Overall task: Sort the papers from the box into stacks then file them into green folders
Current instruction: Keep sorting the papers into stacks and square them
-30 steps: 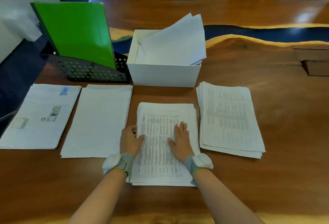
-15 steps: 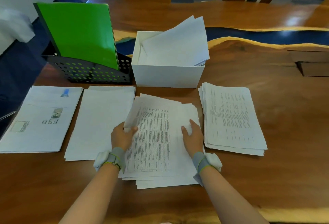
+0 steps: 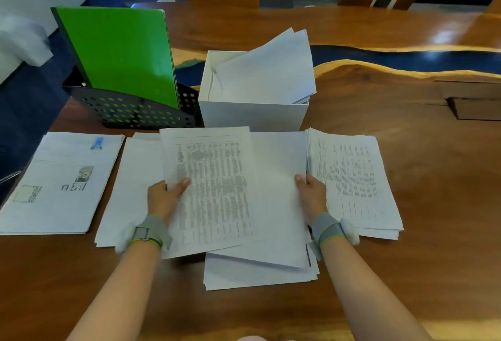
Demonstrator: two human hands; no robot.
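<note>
My left hand (image 3: 165, 197) pinches the left edge of a printed table sheet (image 3: 214, 191) and holds it raised and tilted over the middle stack (image 3: 257, 273). At the right edge of a blank sheet (image 3: 276, 199) on that stack, my right hand (image 3: 311, 197) grips the paper. Three other stacks lie on the table: one with small pictures (image 3: 59, 183) at far left, a plain one (image 3: 130, 183) beside it, a printed one (image 3: 352, 183) at right. The white box (image 3: 252, 115) behind holds more papers (image 3: 268, 69). Green folders (image 3: 119, 56) stand in a black rack (image 3: 130, 113).
The wooden table (image 3: 433, 232) has a dark blue inlay strip (image 3: 406, 58) running across behind the box. A recessed hatch (image 3: 474, 107) sits at far right. The table's left edge drops to a dark floor (image 3: 24, 113).
Both hands went from pressing flat on the middle stack to gripping sheets. The left hand has lifted the printed sheet up and to the left, baring a blank sheet under the right hand.
</note>
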